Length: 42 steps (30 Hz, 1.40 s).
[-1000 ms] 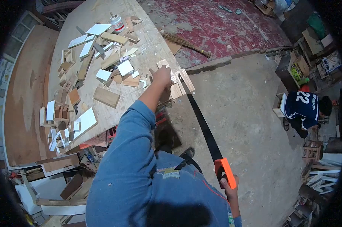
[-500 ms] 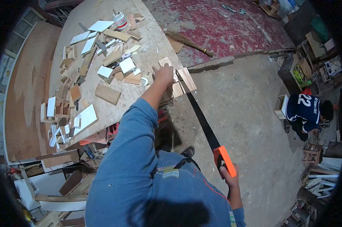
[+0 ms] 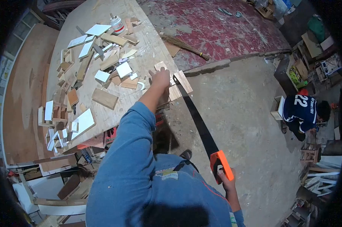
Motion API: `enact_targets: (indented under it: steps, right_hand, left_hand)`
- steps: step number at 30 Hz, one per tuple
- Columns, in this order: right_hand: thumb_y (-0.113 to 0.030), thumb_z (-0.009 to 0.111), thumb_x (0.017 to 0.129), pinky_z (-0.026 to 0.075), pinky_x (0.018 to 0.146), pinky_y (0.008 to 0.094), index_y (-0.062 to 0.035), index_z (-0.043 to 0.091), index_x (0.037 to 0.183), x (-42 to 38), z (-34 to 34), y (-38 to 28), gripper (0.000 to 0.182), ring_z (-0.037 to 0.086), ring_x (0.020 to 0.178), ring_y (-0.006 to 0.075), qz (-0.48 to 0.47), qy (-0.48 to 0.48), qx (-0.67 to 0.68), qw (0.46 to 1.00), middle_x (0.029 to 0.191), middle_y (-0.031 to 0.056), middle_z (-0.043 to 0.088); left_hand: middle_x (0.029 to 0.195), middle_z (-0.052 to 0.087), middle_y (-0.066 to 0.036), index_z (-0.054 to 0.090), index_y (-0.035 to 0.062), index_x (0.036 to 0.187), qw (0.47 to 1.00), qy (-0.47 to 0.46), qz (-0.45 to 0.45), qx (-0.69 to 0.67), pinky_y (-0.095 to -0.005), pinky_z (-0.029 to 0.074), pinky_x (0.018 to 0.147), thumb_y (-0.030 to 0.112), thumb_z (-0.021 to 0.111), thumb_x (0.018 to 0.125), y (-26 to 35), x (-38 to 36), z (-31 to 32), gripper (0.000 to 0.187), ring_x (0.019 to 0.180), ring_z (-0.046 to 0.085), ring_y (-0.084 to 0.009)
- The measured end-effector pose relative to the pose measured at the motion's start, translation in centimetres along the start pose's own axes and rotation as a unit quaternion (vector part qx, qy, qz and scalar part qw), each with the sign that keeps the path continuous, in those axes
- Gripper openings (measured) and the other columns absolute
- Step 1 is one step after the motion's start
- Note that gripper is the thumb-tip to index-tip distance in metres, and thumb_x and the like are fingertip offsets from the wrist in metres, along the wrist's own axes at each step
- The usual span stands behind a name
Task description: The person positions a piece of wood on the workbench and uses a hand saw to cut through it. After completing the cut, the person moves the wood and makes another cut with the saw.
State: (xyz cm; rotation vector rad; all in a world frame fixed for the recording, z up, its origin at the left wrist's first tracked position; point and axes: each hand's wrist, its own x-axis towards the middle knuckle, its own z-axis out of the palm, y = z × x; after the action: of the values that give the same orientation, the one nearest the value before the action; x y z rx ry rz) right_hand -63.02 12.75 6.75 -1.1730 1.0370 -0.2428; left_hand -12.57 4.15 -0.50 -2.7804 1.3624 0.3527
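Observation:
At the workbench's edge, my left hand [image 3: 161, 78] is closed over a light wooden board [image 3: 184, 81], holding it down on the bench. My right hand [image 3: 227, 179] grips the orange handle of a handsaw [image 3: 198, 118], low on the right. Its dark blade slants up and left from the handle to the board, with the tip end lying across the wood just right of my left hand. Part of the board is hidden under my fingers and the blade. A brown wood block [image 3: 105, 98] lies on the bench left of my forearm.
Wood offcuts and white pieces [image 3: 123, 69] cover the workbench [image 3: 140, 41], with a glue bottle [image 3: 117, 25] at the back. A broom [image 3: 186, 47] lies on the red floor. Another person [image 3: 300, 111] crouches at the right near a wooden box [image 3: 277, 108].
The handsaw has been pulled back slightly toward me, its tip now lower along the board. My left hand stays on the board. The whole view has shifted a little.

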Motion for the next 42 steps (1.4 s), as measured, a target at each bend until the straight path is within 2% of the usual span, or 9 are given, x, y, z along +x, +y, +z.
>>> enact_targets:
  steps: [4, 5, 9, 11, 18, 24, 30, 33, 42]
  right_hand:
    - [-0.021, 0.07, 0.081, 0.038, 0.05, 0.0299, -0.0021, 0.054, 0.066, -0.6, -0.3, 1.4, 0.028, 0.047, 0.052, 0.0117, -0.082, -0.014, -0.126, 0.989, 0.058, 0.0015, 0.051]
    - [-0.019, 0.07, 0.08, 0.037, 0.049, 0.0312, -0.0011, 0.054, 0.069, -0.8, -0.2, 1.2, 0.027, 0.044, 0.051, 0.0138, -0.099, -0.014, -0.121, 0.988, 0.057, 0.0032, 0.047]
    - [-0.021, 0.07, 0.081, 0.037, 0.05, 0.0315, -0.0012, 0.054, 0.07, 1.1, 0.8, 1.7, 0.027, 0.043, 0.051, 0.0146, -0.089, -0.001, -0.129, 0.988, 0.057, 0.0041, 0.046]
    - [-0.022, 0.07, 0.081, 0.037, 0.049, 0.0311, -0.0011, 0.054, 0.071, 3.1, 2.0, 0.8, 0.028, 0.043, 0.05, 0.0147, -0.173, -0.021, -0.185, 0.967, 0.057, 0.0046, 0.047]
    - [-0.021, 0.07, 0.08, 0.036, 0.049, 0.0318, 0.0007, 0.053, 0.071, -1.5, -0.5, 0.8, 0.029, 0.043, 0.05, 0.0147, -0.064, -0.002, -0.09, 0.994, 0.056, 0.0032, 0.045]
    - [-0.023, 0.07, 0.08, 0.038, 0.049, 0.0323, -0.0005, 0.052, 0.07, 1.2, 1.1, 0.5, 0.03, 0.045, 0.051, 0.0142, -0.153, -0.028, -0.207, 0.966, 0.056, 0.0017, 0.045]
    - [-0.022, 0.07, 0.08, 0.038, 0.049, 0.0332, -0.0003, 0.053, 0.069, -0.9, 0.3, 0.1, 0.029, 0.047, 0.048, 0.0181, -0.072, 0.007, -0.14, 0.988, 0.055, 0.0082, 0.043]
    - [-0.021, 0.071, 0.08, 0.037, 0.047, 0.0351, -0.0011, 0.051, 0.067, 1.0, 1.7, -0.3, 0.031, 0.045, 0.046, 0.0231, -0.182, -0.034, -0.228, 0.956, 0.055, 0.0104, 0.044]
    - [-0.016, 0.07, 0.079, 0.037, 0.047, 0.0349, -0.0016, 0.05, 0.067, 0.9, 2.4, -1.0, 0.027, 0.045, 0.045, 0.0218, -0.155, -0.032, -0.216, 0.963, 0.054, 0.0094, 0.043]
  left_hand:
    - [0.119, 0.054, -0.012, 0.06, 0.0092, 0.111, 1.0, -0.018, 0.0, -0.002, -0.0742, 0.021, 0.102, 0.024, 0.077, 0.072, 0.0, 0.0, -0.5, 0.045, 0.11, 0.059, -0.0304]
    - [0.123, 0.052, -0.013, 0.058, 0.009, 0.113, 0.999, -0.034, -0.002, -0.001, -0.0694, 0.022, 0.105, 0.028, 0.08, 0.07, 0.0, -0.1, -0.8, 0.052, 0.113, 0.058, -0.0338]
    - [0.122, 0.052, -0.013, 0.058, 0.0087, 0.112, 0.999, -0.033, 0.009, 0.005, -0.0697, 0.022, 0.104, 0.029, 0.079, 0.07, 0.0, -0.4, -0.9, 0.052, 0.112, 0.058, -0.0338]
    - [0.121, 0.053, -0.013, 0.058, 0.0087, 0.112, 1.0, -0.03, 0.01, -0.003, -0.0701, 0.022, 0.104, 0.03, 0.079, 0.069, -0.2, -0.2, -0.6, 0.052, 0.112, 0.058, -0.0338]
    - [0.119, 0.054, -0.011, 0.058, 0.0087, 0.111, 0.999, -0.03, 0.011, 0.003, -0.0715, 0.021, 0.103, 0.028, 0.078, 0.071, -0.3, -0.3, -0.7, 0.048, 0.111, 0.059, -0.0319]
    - [0.12, 0.055, -0.011, 0.061, 0.0096, 0.11, 1.0, -0.014, 0.007, 0.001, -0.0728, 0.022, 0.103, 0.026, 0.08, 0.07, -0.2, -0.3, -0.8, 0.047, 0.111, 0.059, -0.0301]
    - [0.12, 0.054, -0.01, 0.061, 0.0098, 0.111, 0.999, -0.025, 0.015, 0.015, -0.0731, 0.021, 0.103, 0.028, 0.08, 0.07, -0.2, 0.0, -0.3, 0.05, 0.112, 0.058, -0.0298]
    - [0.122, 0.054, -0.01, 0.06, 0.0097, 0.113, 1.0, -0.02, 0.001, 0.017, -0.0732, 0.021, 0.103, 0.031, 0.082, 0.068, -0.3, 0.4, -0.3, 0.055, 0.112, 0.058, -0.0296]
    - [0.122, 0.054, -0.011, 0.06, 0.0098, 0.114, 0.999, -0.026, 0.015, 0.021, -0.0727, 0.02, 0.103, 0.03, 0.078, 0.073, -0.3, -0.2, -0.9, 0.049, 0.113, 0.057, -0.0294]
